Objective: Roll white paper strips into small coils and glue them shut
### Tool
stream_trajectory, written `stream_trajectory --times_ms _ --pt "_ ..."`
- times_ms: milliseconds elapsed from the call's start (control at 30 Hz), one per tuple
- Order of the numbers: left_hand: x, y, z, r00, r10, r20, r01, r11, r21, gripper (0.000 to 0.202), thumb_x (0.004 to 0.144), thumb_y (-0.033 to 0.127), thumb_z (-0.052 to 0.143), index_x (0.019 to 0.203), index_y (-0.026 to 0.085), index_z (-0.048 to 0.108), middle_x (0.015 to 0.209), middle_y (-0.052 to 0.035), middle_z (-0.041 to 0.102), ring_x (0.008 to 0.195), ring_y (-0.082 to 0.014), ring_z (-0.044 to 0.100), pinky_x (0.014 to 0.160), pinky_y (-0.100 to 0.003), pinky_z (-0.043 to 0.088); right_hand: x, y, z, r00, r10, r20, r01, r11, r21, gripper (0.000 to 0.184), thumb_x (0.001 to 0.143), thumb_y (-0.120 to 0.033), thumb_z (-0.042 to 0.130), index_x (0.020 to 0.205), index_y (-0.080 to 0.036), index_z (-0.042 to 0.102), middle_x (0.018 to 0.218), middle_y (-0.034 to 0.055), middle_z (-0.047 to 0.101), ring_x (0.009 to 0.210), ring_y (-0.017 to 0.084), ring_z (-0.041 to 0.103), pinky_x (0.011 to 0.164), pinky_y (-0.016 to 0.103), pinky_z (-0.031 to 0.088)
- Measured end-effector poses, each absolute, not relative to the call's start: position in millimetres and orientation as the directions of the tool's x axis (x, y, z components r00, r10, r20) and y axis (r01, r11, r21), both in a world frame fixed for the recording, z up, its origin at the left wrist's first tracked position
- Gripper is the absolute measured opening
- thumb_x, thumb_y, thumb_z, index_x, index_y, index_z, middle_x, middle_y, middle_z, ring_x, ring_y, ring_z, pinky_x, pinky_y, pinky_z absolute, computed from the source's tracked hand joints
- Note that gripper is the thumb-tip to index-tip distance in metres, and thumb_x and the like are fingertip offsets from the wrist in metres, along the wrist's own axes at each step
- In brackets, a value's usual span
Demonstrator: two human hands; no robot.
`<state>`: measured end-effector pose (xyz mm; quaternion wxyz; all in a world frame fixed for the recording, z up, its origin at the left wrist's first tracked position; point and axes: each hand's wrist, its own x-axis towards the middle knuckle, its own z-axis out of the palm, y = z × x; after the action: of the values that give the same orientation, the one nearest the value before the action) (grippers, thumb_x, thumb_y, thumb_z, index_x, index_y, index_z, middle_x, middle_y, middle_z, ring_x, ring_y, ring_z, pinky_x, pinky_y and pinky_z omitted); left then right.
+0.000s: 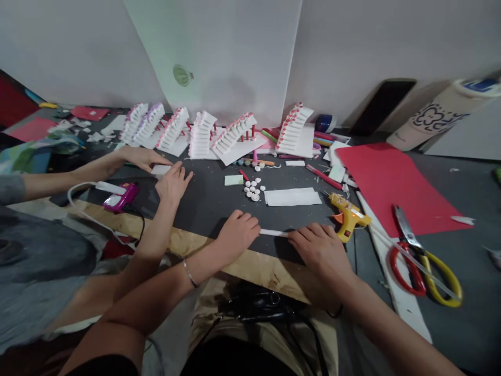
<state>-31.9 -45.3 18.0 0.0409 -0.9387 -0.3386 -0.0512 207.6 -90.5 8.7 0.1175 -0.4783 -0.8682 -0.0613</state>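
A thin white strip, seemingly rolled or folded paper (274,233), lies along the dark table near its front edge. My left hand (239,230) has its fingers bent over the left end, and my right hand (319,248) presses its fingers on the right end. What the fingertips do underneath is hidden. Just beyond them are a flat white paper piece (293,197) and a cluster of small white paper coils (252,189). A yellow hot glue gun (348,215) rests on its side close to my right hand.
Small white stepped paper models with red or purple trim (291,128) line the wall. Red-and-yellow scissors (415,261), red paper (391,183), a tumbler (434,117) and a phone (381,107) are at right. At left, a co-worker's hands (170,183) hold a white piece near a purple device (121,197).
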Motion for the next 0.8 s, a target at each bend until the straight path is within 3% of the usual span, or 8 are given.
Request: stream_trajectory --times_ms 367,567,667,800 --pt "-35.1 -43.8 8.8 0.755 0.632 0.175 0.642 -0.767 0.003 0.023 0.098 0.021 0.044 0.083 0.015 0.060 0.083 -0.0059 0.060 0.080 -0.0198 0.048 0.071 -0.035 0.027 202.9 -80.0 2.7 -0.534 0.771 0.347 0.835 0.546 0.070 0.015 0.088 -0.015 0.059 0.073 -0.019 0.062 0.068 0.0033 0.060 0.076 0.021 0.045 0.073 0.033 0.027" --pt "-24.8 -35.4 27.5 0.604 0.797 -0.033 0.779 -0.581 0.235 0.018 0.092 0.021 0.052 0.077 0.016 0.062 0.086 -0.0047 0.064 0.086 -0.0201 0.053 0.076 -0.036 0.029 201.8 -71.7 3.1 -0.457 0.846 0.274 0.878 0.479 -0.015 0.015 0.084 -0.013 0.058 0.072 -0.019 0.061 0.070 0.0041 0.062 0.075 0.021 0.048 0.070 0.033 0.026" --pt "-20.7 -26.1 36.3 0.565 0.810 -0.154 0.812 -0.513 0.278 0.015 0.089 0.020 0.056 0.075 0.016 0.060 0.084 -0.0039 0.065 0.087 -0.0210 0.056 0.076 -0.035 0.029 200.8 -65.9 7.8 -0.439 0.874 0.207 0.894 0.449 0.000 0.015 0.083 -0.013 0.058 0.070 -0.019 0.061 0.069 0.0047 0.065 0.074 0.021 0.051 0.069 0.034 0.026" --pt "-19.1 -20.1 42.9 0.558 0.796 -0.235 0.821 -0.488 0.296 0.004 0.087 0.020 0.060 0.085 0.017 0.060 0.088 -0.0034 0.066 0.089 -0.0217 0.059 0.076 -0.034 0.031 199.0 -63.3 13.8 -0.417 0.901 0.121 0.908 0.420 -0.002 0.011 0.084 -0.015 0.059 0.074 -0.019 0.062 0.069 0.0039 0.067 0.069 0.021 0.054 0.066 0.034 0.025"
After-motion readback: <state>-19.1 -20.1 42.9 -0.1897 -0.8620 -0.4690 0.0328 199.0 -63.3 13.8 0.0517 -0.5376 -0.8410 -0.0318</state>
